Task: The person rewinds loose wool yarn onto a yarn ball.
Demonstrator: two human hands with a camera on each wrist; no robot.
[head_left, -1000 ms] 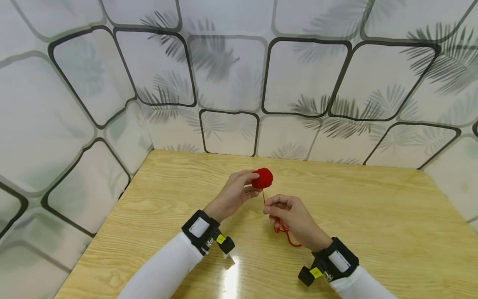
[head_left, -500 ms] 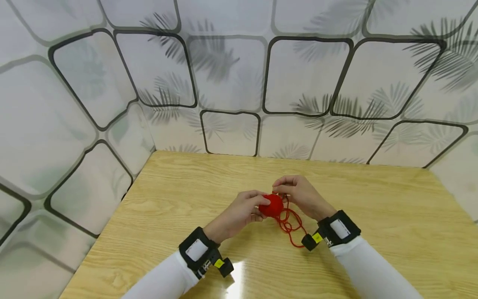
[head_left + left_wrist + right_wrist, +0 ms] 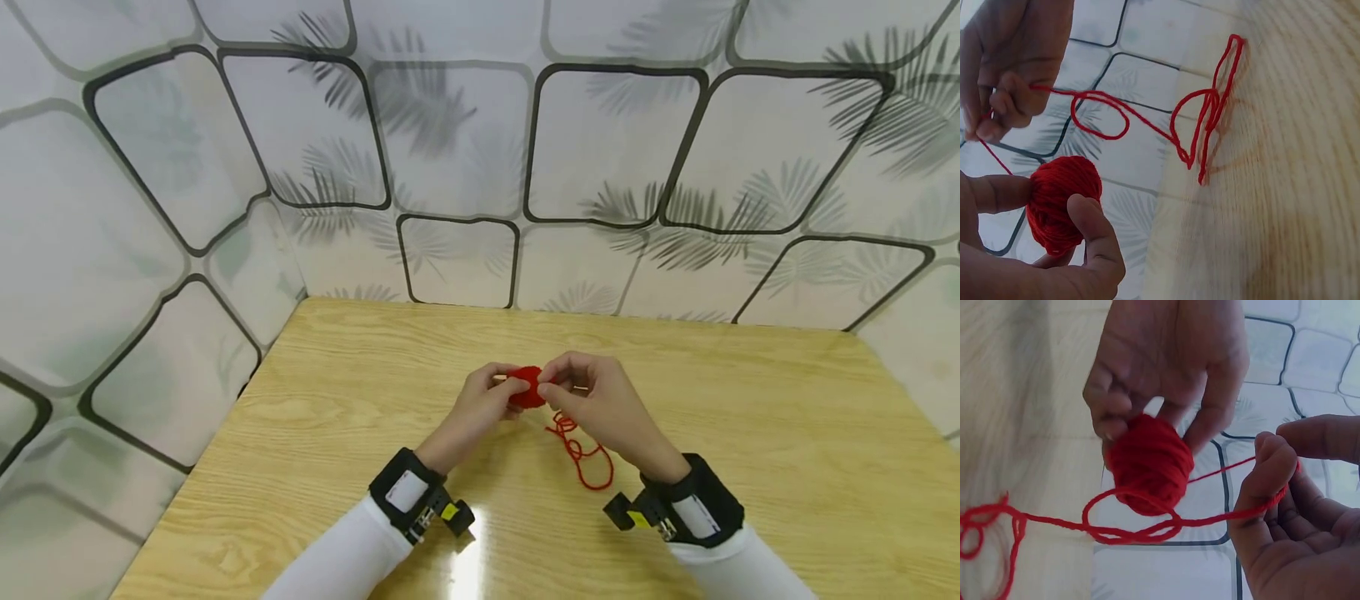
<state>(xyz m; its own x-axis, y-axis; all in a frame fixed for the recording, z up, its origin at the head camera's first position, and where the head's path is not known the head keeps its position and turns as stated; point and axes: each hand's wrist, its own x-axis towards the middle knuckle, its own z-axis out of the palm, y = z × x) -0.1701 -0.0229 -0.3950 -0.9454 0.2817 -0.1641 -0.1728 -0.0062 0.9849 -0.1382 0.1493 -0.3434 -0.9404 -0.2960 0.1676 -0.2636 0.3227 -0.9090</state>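
Note:
My left hand (image 3: 480,402) holds a ball of red yarn (image 3: 1063,203) between thumb and fingers, above the table. Close on its right, my right hand (image 3: 603,404) pinches the yarn strand (image 3: 1222,470) between thumb and forefinger. In the right wrist view that strand runs taut from the ball to the pinch, then passes across the curled fingers. Past the right hand the yarn trails in a loose loop (image 3: 1100,115) and hangs toward the tabletop. The right fingers cover part of the ball in the head view.
A loose tangle of red yarn tail (image 3: 592,467) lies on the light wooden table (image 3: 360,358) below the right hand. Patterned cloth-like walls (image 3: 465,150) with leaf prints and dark outlines stand along the back and left. Each wrist wears a black strap with a small camera (image 3: 457,515).
The right hand went from below the ball to behind its far side, then came round to its right front. The ball dipped toward me and rose again in the left hand.

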